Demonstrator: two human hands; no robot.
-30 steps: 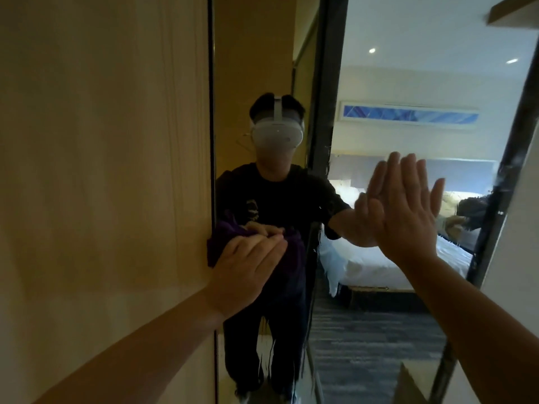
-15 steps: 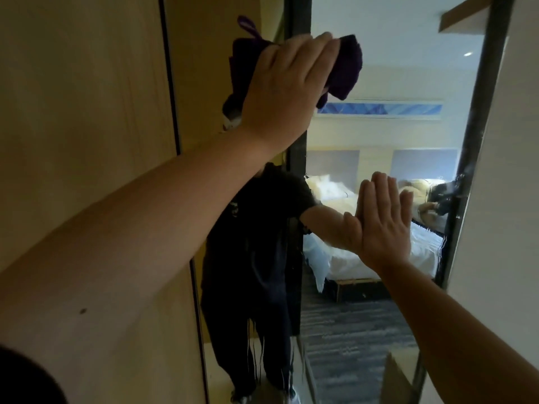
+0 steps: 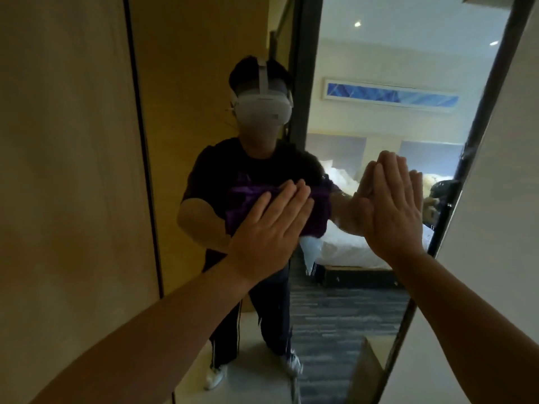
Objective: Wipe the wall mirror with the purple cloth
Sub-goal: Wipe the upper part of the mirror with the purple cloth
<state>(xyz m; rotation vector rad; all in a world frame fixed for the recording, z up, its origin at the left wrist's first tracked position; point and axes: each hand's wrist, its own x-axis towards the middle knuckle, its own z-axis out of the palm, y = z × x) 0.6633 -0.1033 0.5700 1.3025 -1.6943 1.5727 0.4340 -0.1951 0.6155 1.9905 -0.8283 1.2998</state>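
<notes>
A tall wall mirror with a thin dark frame fills the middle of the view. My left hand presses a crumpled purple cloth flat against the glass at mid height, fingers together over it. To its right, my right hand rests flat on the mirror near its right edge, holding nothing, fingers straight and close together. The glass reflects a person in dark clothes wearing a white headset, and a bed behind.
A wooden wall panel runs along the mirror's left side. A pale wall borders the dark right frame edge. Reflected floor and carpet show in the mirror's lower part.
My left hand has brought the purple cloth down from the top of the mirror to mid height, a little right of where it was a second ago. My right hand stays flat on the glass.
</notes>
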